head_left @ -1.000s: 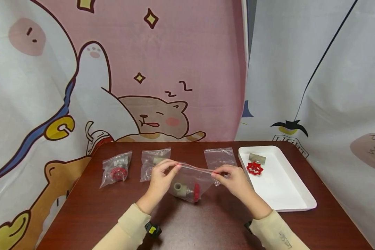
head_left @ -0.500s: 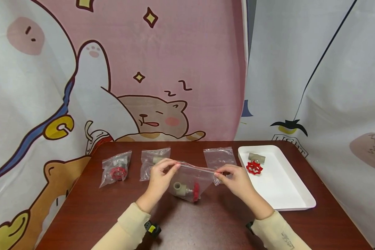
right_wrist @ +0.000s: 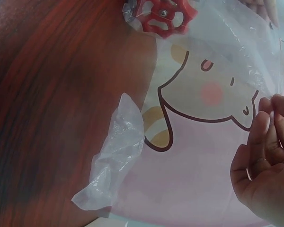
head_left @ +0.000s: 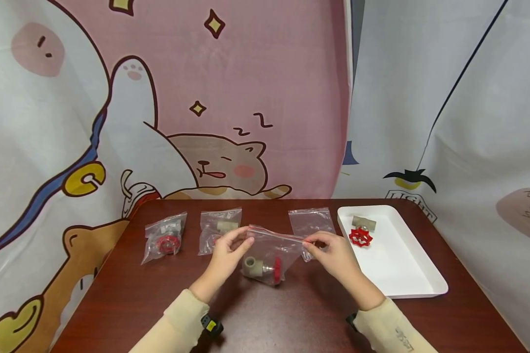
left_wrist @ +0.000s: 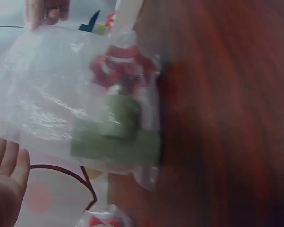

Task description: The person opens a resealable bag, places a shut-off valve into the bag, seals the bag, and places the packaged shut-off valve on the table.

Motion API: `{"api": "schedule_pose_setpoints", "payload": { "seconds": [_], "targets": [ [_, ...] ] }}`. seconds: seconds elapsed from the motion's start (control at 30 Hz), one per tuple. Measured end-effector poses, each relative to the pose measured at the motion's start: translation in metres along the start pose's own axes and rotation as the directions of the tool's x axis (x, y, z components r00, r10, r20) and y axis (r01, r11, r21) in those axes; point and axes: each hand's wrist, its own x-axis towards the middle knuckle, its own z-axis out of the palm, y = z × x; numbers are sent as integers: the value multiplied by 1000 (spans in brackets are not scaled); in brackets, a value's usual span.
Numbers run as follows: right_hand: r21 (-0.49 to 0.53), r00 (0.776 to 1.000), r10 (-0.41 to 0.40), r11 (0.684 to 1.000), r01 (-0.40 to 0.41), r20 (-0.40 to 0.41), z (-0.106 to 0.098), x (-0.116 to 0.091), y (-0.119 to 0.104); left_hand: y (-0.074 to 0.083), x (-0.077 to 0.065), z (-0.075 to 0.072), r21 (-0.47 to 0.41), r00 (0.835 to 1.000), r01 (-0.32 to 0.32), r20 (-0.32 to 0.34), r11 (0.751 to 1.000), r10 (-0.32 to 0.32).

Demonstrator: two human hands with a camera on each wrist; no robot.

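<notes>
- Table (head_left: 282,323) shows around lower edge of bag (head_left: 267,245)
- Bag contains red-handled valve (head_left: 256,268)
- Right hand (head_left: 332,253) pinches bag top; grip of left hand (head_left: 226,253) I cannot tell

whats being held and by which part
The nearest zip bag: the right hand pinches its top edge's right end; whether the left hand grips the opposite end can't be told.

A hand could pass over the table (head_left: 287,318) between the sleeves (head_left: 183,318); beyond, the held bag (head_left: 269,246) blocks, with three bags (head_left: 311,223) behind and the tray (head_left: 393,260) right.
</notes>
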Motion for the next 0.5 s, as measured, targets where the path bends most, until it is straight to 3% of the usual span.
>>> {"api": "schedule_pose_setpoints", "payload": {
  "seconds": [0.13, 0.27, 0.4, 0.5],
  "targets": [
    [19, 1000, -9, 1000, 9, 3, 0, -1, 3, -6, -5, -2, 15, 989, 95, 114, 995, -96],
    [44, 1000, -3, 999, 3, 14, -1, -2, 5, -13, -9, -2, 70, 976, 123, 174, 990, -134],
    [68, 1000, 10, 998, -11, 25, -1, -3, 4, -21, -11, -1, 110, 977, 84, 187, 990, -104],
    [91, 999, 19, 996, -23, 37, -2, -4, 5, -25, -12, 3, 127, 986, 25, 158, 992, -45]
  ]
}}
